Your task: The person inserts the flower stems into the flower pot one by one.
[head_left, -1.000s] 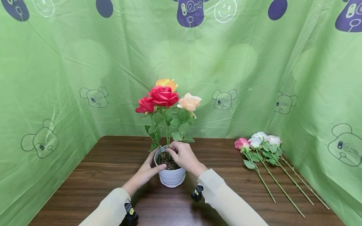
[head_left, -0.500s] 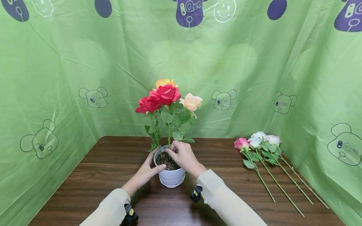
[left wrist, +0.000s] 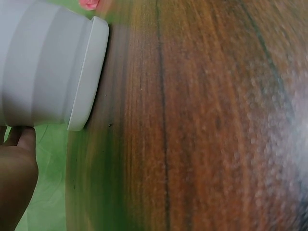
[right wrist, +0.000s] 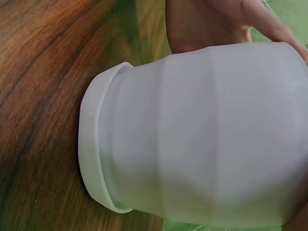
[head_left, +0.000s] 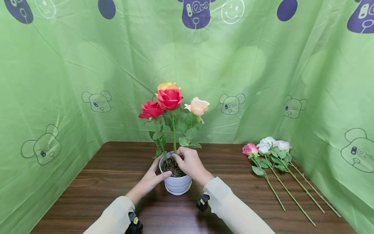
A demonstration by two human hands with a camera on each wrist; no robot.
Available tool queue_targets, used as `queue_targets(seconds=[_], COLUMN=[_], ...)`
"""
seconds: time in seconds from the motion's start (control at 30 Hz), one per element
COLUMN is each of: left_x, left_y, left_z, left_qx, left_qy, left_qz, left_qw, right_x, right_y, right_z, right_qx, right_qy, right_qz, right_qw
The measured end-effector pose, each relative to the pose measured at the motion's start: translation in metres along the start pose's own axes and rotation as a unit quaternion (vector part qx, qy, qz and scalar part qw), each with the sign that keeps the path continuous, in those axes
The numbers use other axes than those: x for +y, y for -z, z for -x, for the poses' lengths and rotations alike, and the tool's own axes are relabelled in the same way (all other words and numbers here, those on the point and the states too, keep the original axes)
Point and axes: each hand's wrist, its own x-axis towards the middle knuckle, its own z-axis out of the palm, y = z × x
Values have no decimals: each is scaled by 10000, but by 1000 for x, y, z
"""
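A white ribbed flower pot (head_left: pixel 177 184) of dark soil stands on its saucer (left wrist: pixel 90 74). My left hand (head_left: pixel 153 175) holds its left side, thumb over the front rim and fingers behind. In the right wrist view the left hand (right wrist: pixel 211 24) lies against the pot's wall. Just above the soil, my right hand (head_left: pixel 191 162) pinches the stem of a tall red rose (head_left: pixel 170 99); the fingertips are partly hidden. A second red rose (head_left: pixel 151 110) leans left in the pot. Behind are a yellow-orange rose (head_left: pixel 167 86) and a peach rose (head_left: pixel 198 106).
On the right of the wooden table (head_left: pixel 105 188) lie a pink rose (head_left: pixel 250 149) and white roses (head_left: pixel 282 145), their long stems pointing toward the front right. A green printed cloth (head_left: pixel 131 58) surrounds the table at the back and sides.
The tall red rose swung right, then back left, and turned, so its stem now shows upright. The yellow-orange rose shifted slightly left. Both hands stay in nearly the same place.
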Motion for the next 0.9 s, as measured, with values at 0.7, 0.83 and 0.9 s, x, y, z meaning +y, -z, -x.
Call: queue_targets(seconds=[0.7, 0.83, 0.9], left_x=[-3, -3, -3], left_y=[2, 2, 2], left_z=[0, 0, 0], left_qx=[-58, -76, -77], left_qy=[-32, 19, 31], left_qz=[35, 105, 130], left_qw=[10000, 9999, 9999], right_x=[-2, -4, -5], right_y=[3, 5, 6], right_z=[0, 1, 1], right_qx=[-185, -258, -268], right_qy=[-318, -304, -222], right_qz=[-205, -231, -224], right_qw=[9991, 9989, 9991])
